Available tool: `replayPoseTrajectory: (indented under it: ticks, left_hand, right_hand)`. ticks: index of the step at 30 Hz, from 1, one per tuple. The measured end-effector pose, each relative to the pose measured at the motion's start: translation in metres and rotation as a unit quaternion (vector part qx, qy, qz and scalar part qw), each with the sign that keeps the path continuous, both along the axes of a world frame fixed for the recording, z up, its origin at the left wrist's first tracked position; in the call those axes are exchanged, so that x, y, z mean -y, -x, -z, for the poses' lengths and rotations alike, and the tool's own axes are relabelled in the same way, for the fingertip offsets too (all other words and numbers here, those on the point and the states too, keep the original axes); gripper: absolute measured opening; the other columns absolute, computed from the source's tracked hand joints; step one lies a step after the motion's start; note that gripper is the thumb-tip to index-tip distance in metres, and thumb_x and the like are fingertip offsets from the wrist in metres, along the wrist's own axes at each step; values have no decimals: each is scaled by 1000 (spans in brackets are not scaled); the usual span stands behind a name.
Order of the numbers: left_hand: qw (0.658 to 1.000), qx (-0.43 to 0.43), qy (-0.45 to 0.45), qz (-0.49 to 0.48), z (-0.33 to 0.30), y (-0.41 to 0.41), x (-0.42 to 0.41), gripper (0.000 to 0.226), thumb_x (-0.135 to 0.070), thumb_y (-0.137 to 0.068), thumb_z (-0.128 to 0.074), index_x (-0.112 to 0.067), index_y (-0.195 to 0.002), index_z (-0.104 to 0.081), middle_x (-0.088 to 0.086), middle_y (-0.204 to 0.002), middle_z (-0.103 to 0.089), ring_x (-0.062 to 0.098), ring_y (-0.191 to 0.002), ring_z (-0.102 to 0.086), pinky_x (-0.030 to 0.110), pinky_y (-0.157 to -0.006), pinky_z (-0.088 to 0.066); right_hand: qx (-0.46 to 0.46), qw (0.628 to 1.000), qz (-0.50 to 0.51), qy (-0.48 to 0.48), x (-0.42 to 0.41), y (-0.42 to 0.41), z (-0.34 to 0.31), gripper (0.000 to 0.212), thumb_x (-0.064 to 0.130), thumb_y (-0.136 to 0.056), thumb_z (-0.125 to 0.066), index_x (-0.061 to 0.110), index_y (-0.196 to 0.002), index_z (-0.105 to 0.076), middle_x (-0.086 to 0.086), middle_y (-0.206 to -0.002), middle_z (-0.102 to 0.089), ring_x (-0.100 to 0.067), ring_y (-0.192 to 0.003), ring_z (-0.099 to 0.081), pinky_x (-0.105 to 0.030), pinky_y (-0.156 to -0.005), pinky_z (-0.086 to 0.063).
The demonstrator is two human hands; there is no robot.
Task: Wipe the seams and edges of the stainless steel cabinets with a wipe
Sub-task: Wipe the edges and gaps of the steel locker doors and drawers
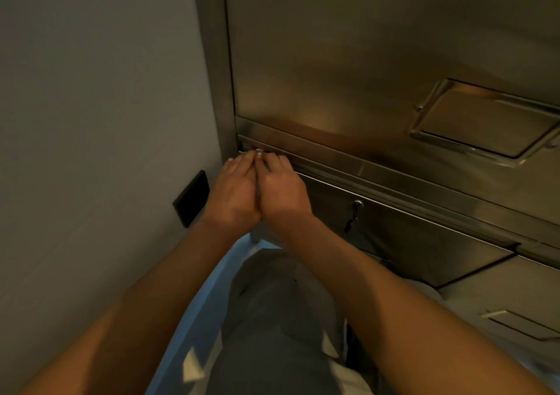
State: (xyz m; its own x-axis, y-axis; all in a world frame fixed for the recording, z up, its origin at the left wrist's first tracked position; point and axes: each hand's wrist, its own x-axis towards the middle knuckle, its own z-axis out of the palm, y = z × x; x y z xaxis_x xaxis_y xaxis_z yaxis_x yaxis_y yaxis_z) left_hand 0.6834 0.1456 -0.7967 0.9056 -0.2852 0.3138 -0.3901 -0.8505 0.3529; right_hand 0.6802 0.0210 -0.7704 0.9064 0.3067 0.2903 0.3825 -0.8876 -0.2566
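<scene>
The stainless steel cabinet fills the upper right. A horizontal seam runs between its upper door and the lower panel. My left hand and my right hand lie side by side, touching, at the seam's left end near the cabinet's corner post. The left fingers reach forward against the seam. The right fingers curl down over the ledge. Only a small pale bit of the wipe shows at the fingertips, and a thin grey sliver shows between the palms. The rest is hidden.
A grey wall stands close on the left with a black plate on it. A recessed handle sits in the upper door, and a key lock in the lower panel. Below me are my grey trousers and a light blue garment.
</scene>
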Motion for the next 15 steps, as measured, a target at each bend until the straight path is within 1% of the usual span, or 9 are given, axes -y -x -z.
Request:
replayPoseTrajectory:
  ticks: [2, 4, 6, 7, 9, 12, 13, 14, 15]
  left_hand:
    - [1000, 17, 15, -10, -2, -3, -8, 74, -15, -88, -69, -2, -155, -41, 15, -160, -42, 30, -149, -38, 39, -129, -16]
    - [999, 40, 25, -17, -2, -6, -14, 64, -6, -89, -66, -1, -150, -49, 16, -155, -50, 32, -143, -46, 39, -126, -22]
    - [998, 59, 32, -19, -4, -9, -17, 58, 0, -87, -66, 1, -144, -56, 18, -147, -57, 33, -135, -54, 35, -123, -27]
    - [996, 71, 39, -21, -5, -9, -17, 54, 1, -87, -66, 1, -141, -59, 18, -143, -60, 33, -130, -56, 30, -119, -28]
    - [994, 91, 59, -24, -8, -10, -14, 44, -1, -91, -68, 0, -135, -65, 17, -137, -65, 32, -123, -59, 24, -111, -34]
    - [990, 74, 108, -51, -9, -15, -6, 33, -4, -91, -72, 3, -123, -70, 19, -128, -67, 35, -115, -62, 40, -101, -49]
    - [987, 63, 130, -65, -8, -17, -3, 29, -6, -90, -74, 3, -118, -71, 19, -123, -68, 35, -111, -63, 40, -95, -52]
    - [982, 59, 159, -78, -8, -19, 1, 24, -7, -90, -74, 1, -112, -71, 17, -116, -68, 32, -104, -64, 35, -89, -51]
    - [975, 60, 194, -91, -8, -19, 4, 17, -7, -90, -75, -1, -105, -71, 15, -109, -67, 27, -97, -64, 28, -82, -47]
  right_hand:
    - [-5, 1000, -21, -11, -2, -1, 3, 63, 8, -97, -59, 0, -155, -39, -16, -155, -45, -30, -141, -42, -38, -114, -41]
    - [-6, 999, -40, -18, 0, -2, 8, 63, 1, -97, -55, -2, -156, -36, -19, -160, -40, -33, -148, -37, -36, -123, -29]
    - [-17, 998, -62, -22, 4, 0, 6, 66, -4, -97, -47, -1, -159, -27, -17, -167, -28, -32, -155, -26, -35, -129, -15]
    - [-25, 997, -76, -23, 8, 3, 4, 68, -6, -96, -44, 0, -161, -23, -16, -169, -22, -30, -157, -20, -37, -130, -12]
    - [-42, 994, -99, -31, 17, 13, -1, 75, -7, -92, -44, 3, -162, -19, -13, -171, -14, -26, -159, -13, -38, -130, -11]
    - [-65, 992, -97, -54, 30, 33, 0, 87, -9, -83, -56, 6, -162, -24, -11, -171, -16, -24, -158, -15, -37, -130, -15]
    - [-68, 992, -92, -60, 33, 41, 3, 90, -10, -80, -61, 7, -161, -27, -9, -171, -18, -24, -158, -16, -37, -129, -17]
    - [-69, 992, -85, -68, 37, 49, 7, 91, -10, -79, -64, 8, -161, -30, -8, -171, -19, -22, -158, -18, -34, -129, -16]
    - [-71, 992, -75, -78, 40, 58, 11, 88, -10, -81, -64, 10, -160, -32, -5, -171, -20, -19, -158, -18, -26, -128, -11]
